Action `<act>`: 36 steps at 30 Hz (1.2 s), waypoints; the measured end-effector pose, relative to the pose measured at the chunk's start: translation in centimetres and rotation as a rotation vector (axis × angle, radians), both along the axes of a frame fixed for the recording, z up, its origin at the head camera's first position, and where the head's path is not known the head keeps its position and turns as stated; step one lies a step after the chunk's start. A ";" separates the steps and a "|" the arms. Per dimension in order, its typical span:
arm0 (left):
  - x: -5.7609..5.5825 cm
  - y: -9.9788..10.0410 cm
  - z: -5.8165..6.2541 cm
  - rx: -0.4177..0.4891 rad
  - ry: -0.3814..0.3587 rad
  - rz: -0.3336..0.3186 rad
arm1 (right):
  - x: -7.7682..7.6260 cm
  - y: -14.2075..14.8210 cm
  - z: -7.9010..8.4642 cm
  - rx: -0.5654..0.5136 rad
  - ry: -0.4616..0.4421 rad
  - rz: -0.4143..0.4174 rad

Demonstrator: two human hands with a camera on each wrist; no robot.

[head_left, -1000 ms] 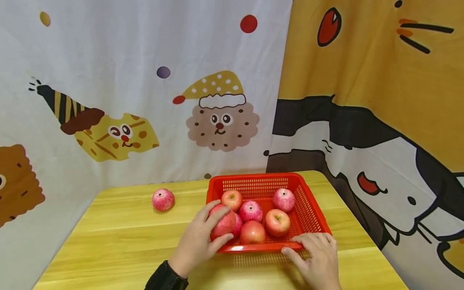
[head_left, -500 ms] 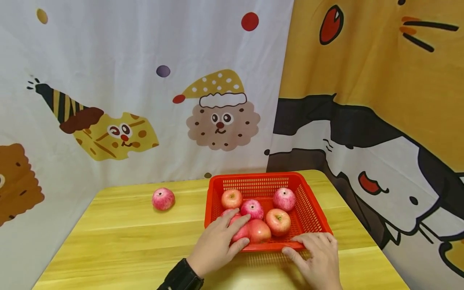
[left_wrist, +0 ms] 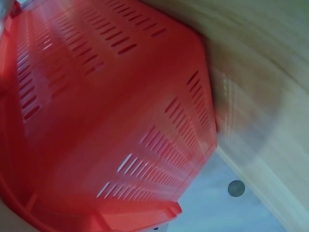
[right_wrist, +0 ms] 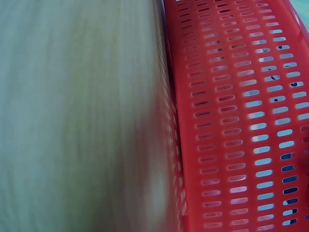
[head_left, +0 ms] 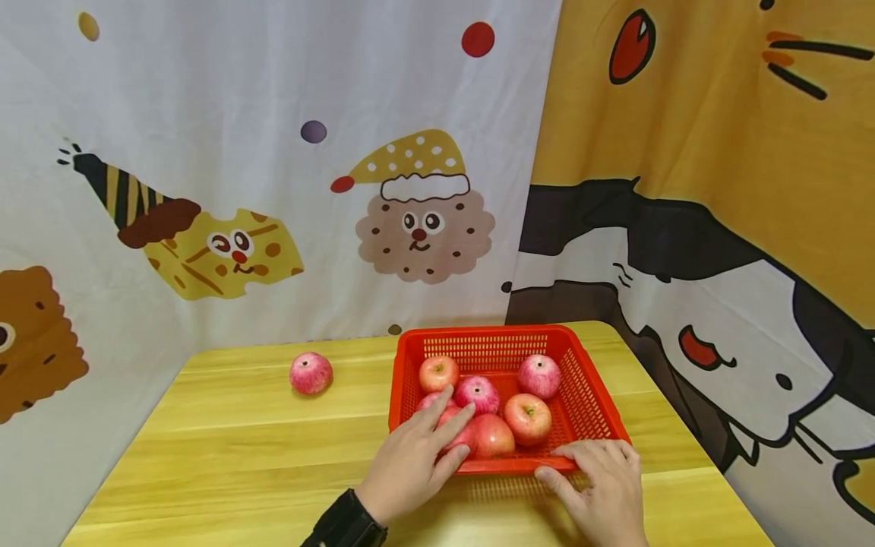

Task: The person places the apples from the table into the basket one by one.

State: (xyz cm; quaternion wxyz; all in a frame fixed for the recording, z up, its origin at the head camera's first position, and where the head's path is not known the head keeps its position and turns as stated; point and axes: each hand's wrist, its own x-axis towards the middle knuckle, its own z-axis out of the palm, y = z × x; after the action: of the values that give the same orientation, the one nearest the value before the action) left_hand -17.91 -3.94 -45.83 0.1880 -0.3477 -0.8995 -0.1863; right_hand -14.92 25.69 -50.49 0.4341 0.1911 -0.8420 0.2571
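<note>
A red slotted plastic basket [head_left: 509, 466] stands on the table with several apples in it. My left hand [head_left: 409, 465] reaches over its front left corner, thumb and spread fingers around a red apple [head_left: 466, 437] that they partly cover. That apple touches another apple [head_left: 495, 436] on its right. My right hand [head_left: 604, 486] grips the front rim near the right corner, thumb on the outside. In the left wrist view the basket wall [left_wrist: 111, 96] fills much of the picture; the right wrist view shows its slotted side [right_wrist: 231, 125]. Neither hand is clearly seen there.
One pink-red apple [head_left: 311, 373] sits alone on the wooden table [head_left: 239, 448], left of the basket. Printed curtains [head_left: 273, 99] hang behind and to the right of the table.
My left hand has moved right and lowered the apple among the others in the basket, and the front apple has shifted right. During the last half second the hands have barely moved.
</note>
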 end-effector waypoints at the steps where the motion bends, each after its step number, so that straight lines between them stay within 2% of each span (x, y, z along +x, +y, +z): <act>1: 0.0 0.0 0.0 0.008 0.004 0.002 | 0.0 0.0 0.0 0.000 0.000 0.000; 11: 0.0 0.2 -0.3 0.058 0.012 0.017 | 0.0 0.1 0.1 -0.008 0.019 0.009; 17: -0.1 -0.1 -0.3 0.137 -0.004 0.017 | 0.0 0.1 0.2 -0.005 0.008 0.003; 21: -0.2 -1.0 -0.4 0.204 -0.052 0.009 | 0.0 0.1 0.2 -0.005 -0.001 -0.003; 25: -1.1 -2.9 -0.3 0.287 -0.068 0.021 | 0.0 0.0 0.2 -0.010 0.000 -0.003; 27: -1.9 -4.4 -0.2 0.322 -0.056 0.069 | 0.0 0.0 0.2 -0.011 0.003 0.000; 30: -3.3 -7.0 0.2 0.343 -0.029 0.190 | 0.0 0.0 0.2 -0.014 0.007 0.004; 33: -5.0 -9.6 0.2 0.295 -0.006 0.319 | 0.0 0.0 0.2 -0.015 0.010 0.006; 36: -6.7 -11.9 -0.3 0.216 0.005 0.408 | 0.0 0.0 0.1 -0.015 0.017 0.010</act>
State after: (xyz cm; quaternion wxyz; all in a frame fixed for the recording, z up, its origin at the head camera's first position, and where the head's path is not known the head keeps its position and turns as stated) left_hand -24.64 -15.89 -46.18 0.2602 -0.1372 -0.9255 -0.2387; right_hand -14.88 25.65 -50.34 0.4412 0.1944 -0.8354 0.2638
